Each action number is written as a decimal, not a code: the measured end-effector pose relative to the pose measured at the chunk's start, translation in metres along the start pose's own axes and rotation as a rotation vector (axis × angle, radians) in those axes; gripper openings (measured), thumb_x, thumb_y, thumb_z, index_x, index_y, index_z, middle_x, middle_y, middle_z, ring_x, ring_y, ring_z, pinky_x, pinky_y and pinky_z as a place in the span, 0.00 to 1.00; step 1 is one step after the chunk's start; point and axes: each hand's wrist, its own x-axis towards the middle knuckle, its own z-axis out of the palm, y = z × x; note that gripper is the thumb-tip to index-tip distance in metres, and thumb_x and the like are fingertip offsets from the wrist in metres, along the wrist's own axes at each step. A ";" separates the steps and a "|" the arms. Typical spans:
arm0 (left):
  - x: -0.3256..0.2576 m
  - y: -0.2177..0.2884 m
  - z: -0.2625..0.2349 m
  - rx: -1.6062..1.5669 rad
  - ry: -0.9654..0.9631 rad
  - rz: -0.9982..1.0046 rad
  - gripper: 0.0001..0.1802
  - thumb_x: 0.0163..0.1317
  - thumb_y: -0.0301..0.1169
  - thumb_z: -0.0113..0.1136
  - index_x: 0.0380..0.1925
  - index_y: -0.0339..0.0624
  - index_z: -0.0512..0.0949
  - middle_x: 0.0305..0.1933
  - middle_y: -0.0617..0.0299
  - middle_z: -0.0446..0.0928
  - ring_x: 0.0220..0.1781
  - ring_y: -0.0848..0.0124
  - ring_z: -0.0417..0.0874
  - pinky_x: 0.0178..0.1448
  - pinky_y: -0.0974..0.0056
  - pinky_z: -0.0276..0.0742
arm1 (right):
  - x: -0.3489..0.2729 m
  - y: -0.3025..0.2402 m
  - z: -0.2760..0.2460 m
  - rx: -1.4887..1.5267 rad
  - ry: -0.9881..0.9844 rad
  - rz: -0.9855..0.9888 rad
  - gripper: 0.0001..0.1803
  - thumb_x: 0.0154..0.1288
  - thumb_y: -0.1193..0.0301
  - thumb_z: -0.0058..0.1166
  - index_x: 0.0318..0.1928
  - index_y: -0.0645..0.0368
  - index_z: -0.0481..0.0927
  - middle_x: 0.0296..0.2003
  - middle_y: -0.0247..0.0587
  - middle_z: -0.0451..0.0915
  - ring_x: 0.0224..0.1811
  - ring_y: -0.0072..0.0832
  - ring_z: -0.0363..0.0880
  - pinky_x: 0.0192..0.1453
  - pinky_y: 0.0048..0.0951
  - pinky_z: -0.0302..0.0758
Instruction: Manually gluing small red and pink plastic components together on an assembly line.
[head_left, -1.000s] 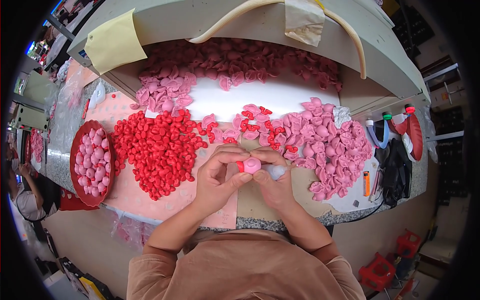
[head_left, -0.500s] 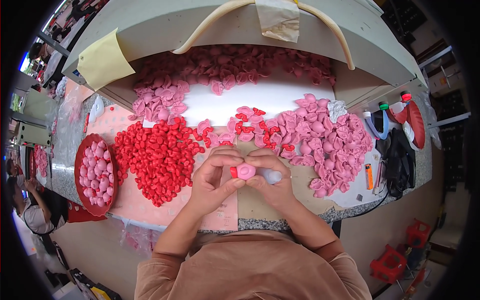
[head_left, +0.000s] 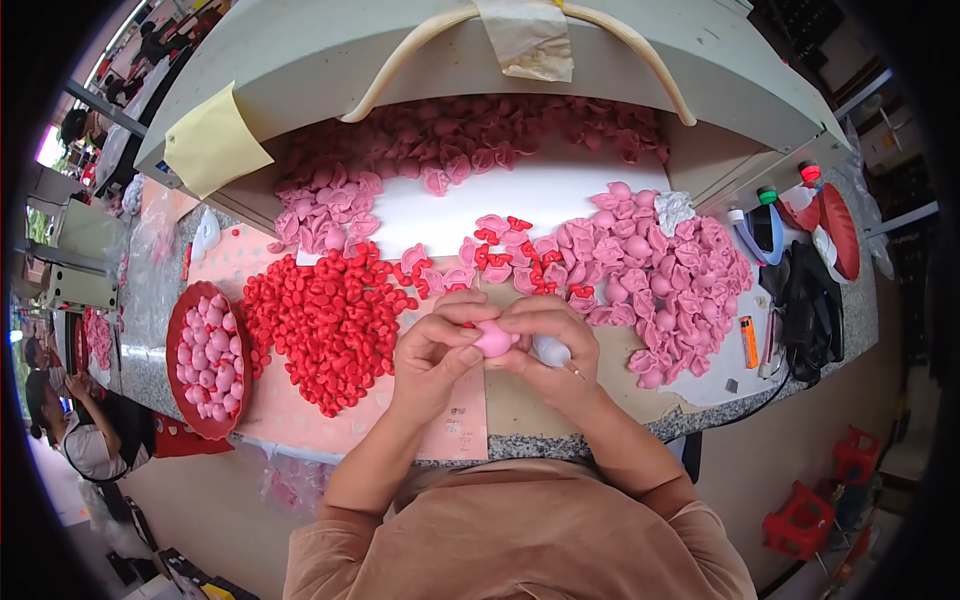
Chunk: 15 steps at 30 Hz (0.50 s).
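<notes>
Between my two hands is a small rounded pink plastic part (head_left: 493, 340), pinched by the fingertips. My left hand (head_left: 432, 355) grips its left side, where a bit of red shows at the fingers. My right hand (head_left: 565, 350) closes on the other side with thumb and forefinger. Tucked in that same hand is a small whitish squeeze bottle (head_left: 551, 350) with a thin tip that points toward the lower right. Just beyond my fingers lie pink shell-shaped pieces (head_left: 458, 279) with small red pieces on or beside them.
Left of my hands spreads a heap of small red pieces (head_left: 325, 325); beyond it stands a red bowl (head_left: 180, 402) of pink parts. A large pink pile (head_left: 690, 290) lies right, near an orange lighter (head_left: 748, 342) and black cloth-like item (head_left: 810, 310). A grey hood (head_left: 400, 60) overhangs the far side.
The pink part has been turned in my fingers, so less red shows. The bottle in my right hand has tilted and its thin tip has come into sight. My view has shifted slightly.
</notes>
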 end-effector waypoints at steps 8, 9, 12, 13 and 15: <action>-0.003 -0.007 0.020 -0.498 0.099 -0.124 0.06 0.60 0.29 0.57 0.36 0.50 0.72 0.57 0.58 0.70 0.65 0.61 0.62 0.69 0.53 0.52 | -0.007 0.010 0.009 0.387 0.035 0.170 0.16 0.51 0.80 0.62 0.42 0.58 0.77 0.46 0.38 0.70 0.52 0.30 0.70 0.54 0.30 0.68; -0.004 -0.007 0.021 -0.522 0.112 -0.138 0.06 0.60 0.30 0.57 0.37 0.50 0.71 0.57 0.59 0.70 0.65 0.62 0.62 0.68 0.54 0.53 | -0.009 0.012 0.010 0.485 0.039 0.281 0.15 0.52 0.80 0.61 0.42 0.56 0.77 0.47 0.38 0.69 0.54 0.31 0.68 0.56 0.31 0.67; -0.005 -0.007 0.023 -0.550 0.132 -0.165 0.07 0.61 0.32 0.56 0.38 0.51 0.70 0.56 0.61 0.70 0.64 0.63 0.63 0.67 0.55 0.55 | -0.012 0.020 0.010 0.581 0.021 0.225 0.15 0.52 0.82 0.59 0.41 0.55 0.77 0.47 0.37 0.68 0.56 0.30 0.67 0.58 0.30 0.66; -0.005 -0.006 0.024 -0.553 0.140 -0.172 0.06 0.61 0.32 0.56 0.38 0.52 0.70 0.56 0.62 0.70 0.63 0.65 0.64 0.67 0.56 0.56 | -0.012 0.021 0.010 0.581 0.023 0.225 0.15 0.52 0.82 0.59 0.41 0.55 0.77 0.47 0.37 0.68 0.56 0.30 0.67 0.58 0.30 0.66; -0.004 -0.005 0.025 -0.556 0.148 -0.182 0.06 0.61 0.32 0.55 0.38 0.52 0.70 0.55 0.62 0.70 0.61 0.66 0.65 0.66 0.57 0.57 | -0.012 0.022 0.011 0.544 0.030 0.210 0.14 0.52 0.83 0.59 0.40 0.56 0.77 0.46 0.37 0.68 0.54 0.28 0.68 0.57 0.30 0.66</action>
